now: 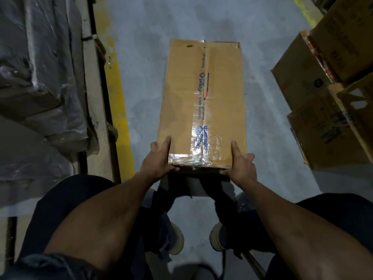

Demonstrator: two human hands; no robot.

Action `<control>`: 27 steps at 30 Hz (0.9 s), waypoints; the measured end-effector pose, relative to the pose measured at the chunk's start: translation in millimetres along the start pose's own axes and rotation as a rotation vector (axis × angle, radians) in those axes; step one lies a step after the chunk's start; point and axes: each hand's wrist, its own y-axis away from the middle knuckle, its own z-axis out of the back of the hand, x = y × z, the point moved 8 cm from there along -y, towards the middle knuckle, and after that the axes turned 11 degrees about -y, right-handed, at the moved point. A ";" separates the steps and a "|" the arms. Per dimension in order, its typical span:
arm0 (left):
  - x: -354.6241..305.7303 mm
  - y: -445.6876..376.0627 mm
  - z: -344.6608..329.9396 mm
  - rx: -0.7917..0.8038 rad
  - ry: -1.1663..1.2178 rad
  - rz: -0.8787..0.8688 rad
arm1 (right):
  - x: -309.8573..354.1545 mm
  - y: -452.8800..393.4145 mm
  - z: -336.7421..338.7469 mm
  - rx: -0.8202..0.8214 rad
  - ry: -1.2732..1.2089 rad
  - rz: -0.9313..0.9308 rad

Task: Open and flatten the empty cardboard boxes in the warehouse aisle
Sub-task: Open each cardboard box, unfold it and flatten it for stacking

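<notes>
Long brown taped cardboard box (pixel 203 102) lies mid-aisle on the grey concrete floor (pixel 141 47); left hand (pixel 156 161) and right hand (pixel 241 165) clasp its near corners, fingers straight along the sides, thumbs tucked under. Near-end glossy tape (pixel 198 152) looks intact, so flaps may tear rather than open. Open floor is far and either side; stacked brown cartons (pixel 327 93) crowd the right, a plastic-wrapped pallet load (pixel 42 77) the left.

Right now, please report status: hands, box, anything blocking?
Left hand and right hand grip near corners of taped box. Box still sealed. Stacked cartons at right, apart.
</notes>
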 end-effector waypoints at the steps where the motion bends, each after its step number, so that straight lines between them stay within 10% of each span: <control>1: -1.3 0.3 5.1 0.000 -0.004 -0.003 | 2.2 1.4 4.4 -0.007 -0.008 -0.002; 27: -61.1 76.9 329.0 -0.547 0.069 -0.075 | 156.5 119.7 235.8 -0.598 -0.149 0.389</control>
